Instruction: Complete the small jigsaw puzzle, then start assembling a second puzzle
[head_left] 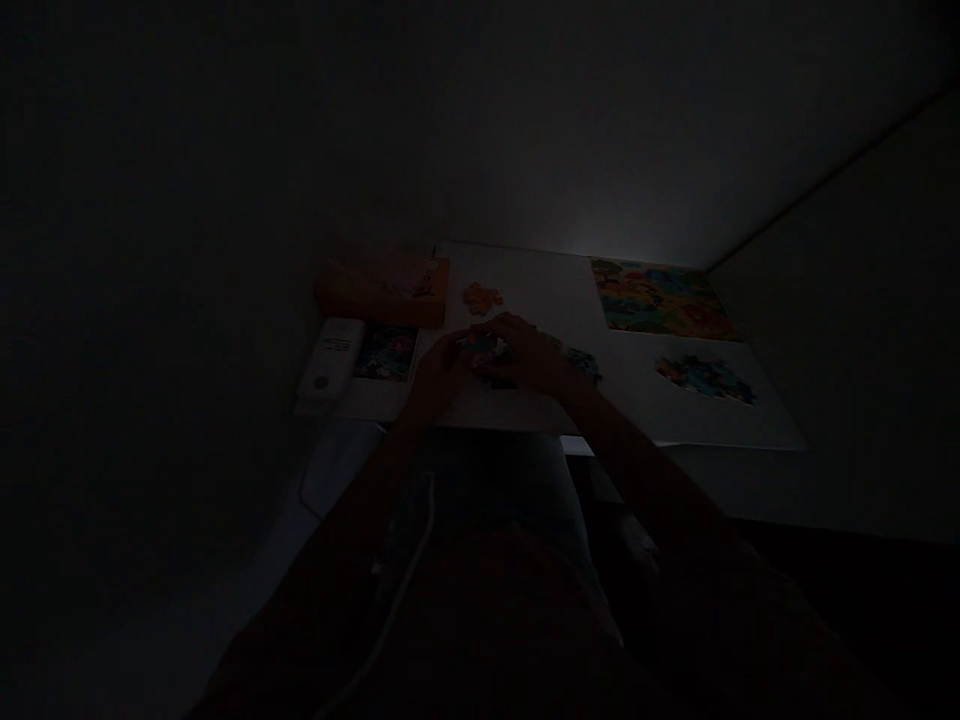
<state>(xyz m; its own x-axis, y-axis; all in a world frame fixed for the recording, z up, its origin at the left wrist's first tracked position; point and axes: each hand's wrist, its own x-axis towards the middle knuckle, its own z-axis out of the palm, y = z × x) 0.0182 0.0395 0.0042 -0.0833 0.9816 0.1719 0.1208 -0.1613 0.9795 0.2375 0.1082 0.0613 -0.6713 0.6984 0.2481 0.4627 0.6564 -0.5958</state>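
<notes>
The picture is very dark. My left hand (pixel 440 372) is at the left side of a small colourful cluster (pixel 481 348), perhaps puzzle pieces, on the white table (pixel 540 290). Over its right side curves my right hand (pixel 529 352), fingers bent toward the left hand. Whether either hand grips a piece is too dim to tell. Close behind the hands lies an orange pile of pieces (pixel 481 298). A dark pile (pixel 583 366) sits just right of my right hand.
An orange box (pixel 397 290) stands at the back left, with a white box (pixel 332 358) and a dark picture card (pixel 386 352) before it. A colourful picture sheet (pixel 664 298) and a multicoloured pile (pixel 705 378) lie right. A white cable (pixel 409 580) hangs in front.
</notes>
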